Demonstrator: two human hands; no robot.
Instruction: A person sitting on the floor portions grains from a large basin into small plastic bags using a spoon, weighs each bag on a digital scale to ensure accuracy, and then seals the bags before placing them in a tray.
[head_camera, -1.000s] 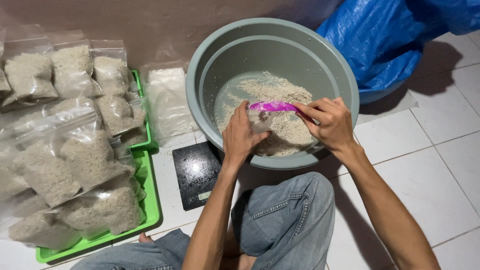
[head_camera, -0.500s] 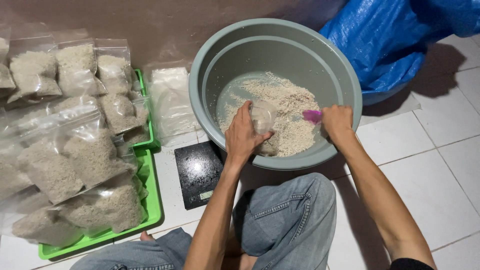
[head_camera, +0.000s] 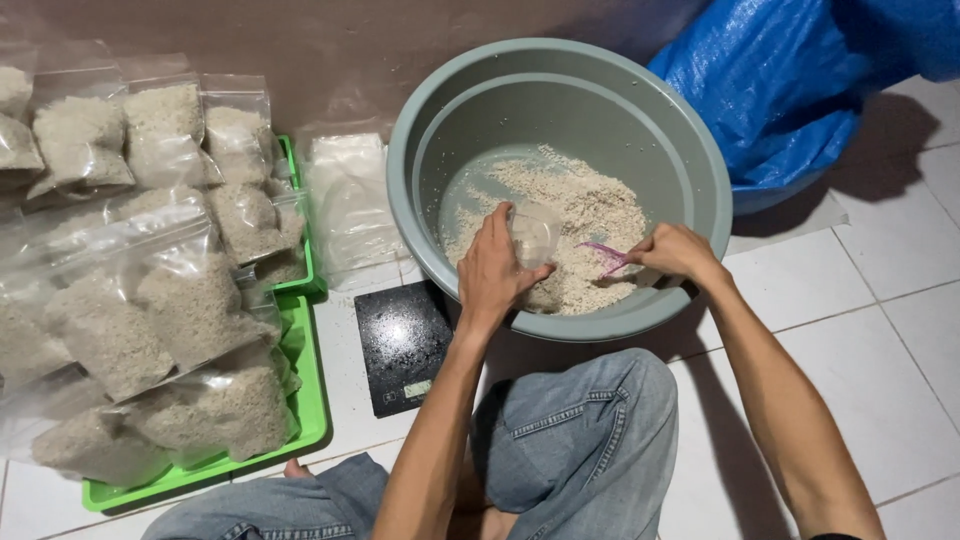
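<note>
A large grey basin (head_camera: 560, 80) stands on the tiled floor with a heap of pale rice (head_camera: 590, 225) in its bottom. My left hand (head_camera: 495, 268) reaches over the near rim and holds a small clear plastic bag (head_camera: 533, 232) upright above the rice. My right hand (head_camera: 678, 250) grips a pink scoop (head_camera: 603, 258), whose tip is dug into the rice just right of the bag.
A black digital scale (head_camera: 400, 345) lies on the floor left of my knee. Green trays (head_camera: 305, 400) at the left carry several filled clear bags of rice (head_camera: 180, 300). Empty clear bags (head_camera: 345, 205) lie beside the basin. A blue tarp sack (head_camera: 770, 90) sits behind.
My right hand took the pink scoop away from the bag's mouth, swung it right and lowered it into the rice. My left hand kept holding the bag in place.
</note>
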